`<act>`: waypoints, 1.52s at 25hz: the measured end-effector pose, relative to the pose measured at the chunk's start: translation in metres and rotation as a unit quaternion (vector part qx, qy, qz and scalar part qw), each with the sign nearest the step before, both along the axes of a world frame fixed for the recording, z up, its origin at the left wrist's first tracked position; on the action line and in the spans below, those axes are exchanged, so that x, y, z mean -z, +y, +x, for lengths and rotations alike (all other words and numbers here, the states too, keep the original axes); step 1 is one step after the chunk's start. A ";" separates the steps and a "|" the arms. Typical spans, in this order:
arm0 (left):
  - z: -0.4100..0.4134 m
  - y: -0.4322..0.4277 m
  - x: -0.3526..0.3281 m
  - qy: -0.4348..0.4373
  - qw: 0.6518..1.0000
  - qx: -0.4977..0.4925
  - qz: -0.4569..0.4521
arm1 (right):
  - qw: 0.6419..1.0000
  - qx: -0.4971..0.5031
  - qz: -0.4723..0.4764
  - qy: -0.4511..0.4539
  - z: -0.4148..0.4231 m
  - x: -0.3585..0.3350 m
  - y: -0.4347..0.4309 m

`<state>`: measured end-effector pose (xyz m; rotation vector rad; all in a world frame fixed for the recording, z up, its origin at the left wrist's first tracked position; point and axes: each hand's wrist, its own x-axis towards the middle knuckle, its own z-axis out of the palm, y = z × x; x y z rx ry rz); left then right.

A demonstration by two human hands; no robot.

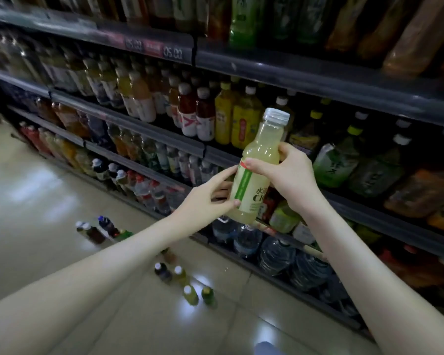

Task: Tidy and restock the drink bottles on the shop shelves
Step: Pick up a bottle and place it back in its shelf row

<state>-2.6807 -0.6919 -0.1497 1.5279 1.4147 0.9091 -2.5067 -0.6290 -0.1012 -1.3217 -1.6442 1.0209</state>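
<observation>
I hold a pale yellow-green drink bottle [256,167] with a clear ribbed cap and a green-striped label, upright and slightly tilted, in front of the shelves. My left hand [208,198] grips its lower label from the left, thumb on the front. My right hand [290,172] wraps the shoulder and upper label from the right. Behind the bottle runs a dark shelf rail [164,139] with rows of bottled drinks above and below it.
Several loose bottles stand on the tiled floor: a dark group [100,229] at left and green and dark ones [187,285] near my forearm. Large water bottles [274,254] fill the bottom shelf. The aisle floor [31,196] stretches away to the left.
</observation>
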 end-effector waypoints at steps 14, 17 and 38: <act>-0.254 0.145 -0.047 0.015 0.997 0.049 0.063 | 0.998 0.043 0.043 -0.005 -0.249 -0.037 0.113; -0.315 0.169 -0.057 0.059 0.990 0.088 0.095 | 0.995 0.085 0.057 0.005 -0.300 -0.043 0.117; -0.388 0.326 -0.155 0.194 0.939 -0.020 0.282 | 0.907 0.337 0.252 -0.022 -0.376 -0.165 0.246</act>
